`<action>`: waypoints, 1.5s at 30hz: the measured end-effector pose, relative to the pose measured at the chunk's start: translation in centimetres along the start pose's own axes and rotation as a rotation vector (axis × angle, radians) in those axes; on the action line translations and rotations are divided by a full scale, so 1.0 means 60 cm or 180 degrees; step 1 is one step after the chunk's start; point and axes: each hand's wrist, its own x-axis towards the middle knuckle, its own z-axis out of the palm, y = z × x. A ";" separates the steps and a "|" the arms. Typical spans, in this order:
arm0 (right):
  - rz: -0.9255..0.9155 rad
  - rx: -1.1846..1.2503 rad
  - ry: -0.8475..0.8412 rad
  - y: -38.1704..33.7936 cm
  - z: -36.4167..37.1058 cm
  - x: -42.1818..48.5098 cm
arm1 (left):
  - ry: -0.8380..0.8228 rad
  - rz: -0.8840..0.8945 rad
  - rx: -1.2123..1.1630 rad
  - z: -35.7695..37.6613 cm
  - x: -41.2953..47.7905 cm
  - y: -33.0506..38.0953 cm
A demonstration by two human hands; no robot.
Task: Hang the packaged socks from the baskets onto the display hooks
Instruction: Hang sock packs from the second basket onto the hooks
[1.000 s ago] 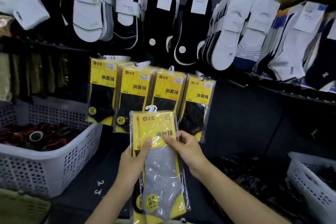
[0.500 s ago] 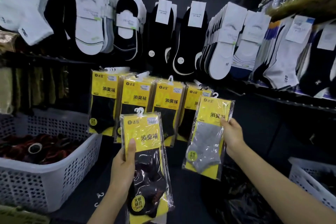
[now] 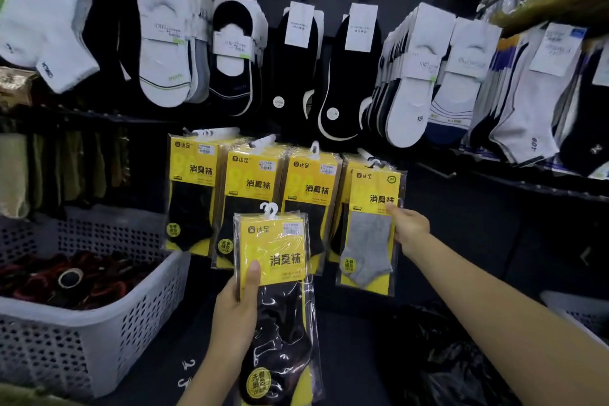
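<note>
- The grey sock pack is in the right hand, pinched at its right edge near the top, held up against the rightmost stack of yellow packs on the display. Looks to me like it's mid-hang on the hook just above the hand.
- The black sock pack sits lower and nearer the camera, left hand clamped on its left edge with the thumb across the front. Its little white hanger sticks up free, touching nothing.
- Tip for this step, I'd say: keep the grey pack upright, line its hanger hole up with the hook tip, slide it straight back. Crinkly plastic is slippery, so the pinch should stay close to the top, otherwise it'll swing.
- Further left of the left hand there's a white basket with dark reddish stuff in it, can't tell what exactly.
- Hard to see: the grey pack's own hanger blends into the packs behind it, so I can't tell if it's on the hook yet. Another basket below the right arm is mostly cut off. The upper hanging socks are blurry near the frame edges.
</note>
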 end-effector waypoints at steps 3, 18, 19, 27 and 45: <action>0.0048 -0.0226 0.0346 0.028 -0.001 -0.006 | -0.0001 -0.0017 -0.0008 0.004 0.000 -0.002; -0.0375 0.0033 -0.1540 0.113 0.018 -0.235 | -0.0435 -0.0198 -0.0144 0.037 -0.016 -0.008; -0.0331 0.0069 -0.1519 0.116 0.014 -0.231 | -0.0492 -0.0209 -0.0111 0.036 -0.014 -0.006; -0.0109 0.0381 -0.0615 0.099 -0.044 -0.175 | -0.0164 -0.0117 -0.0103 0.009 0.004 -0.007; 0.0026 0.0407 -0.0043 0.004 -0.003 -0.017 | 0.0335 -0.0095 -0.0468 0.008 0.038 -0.010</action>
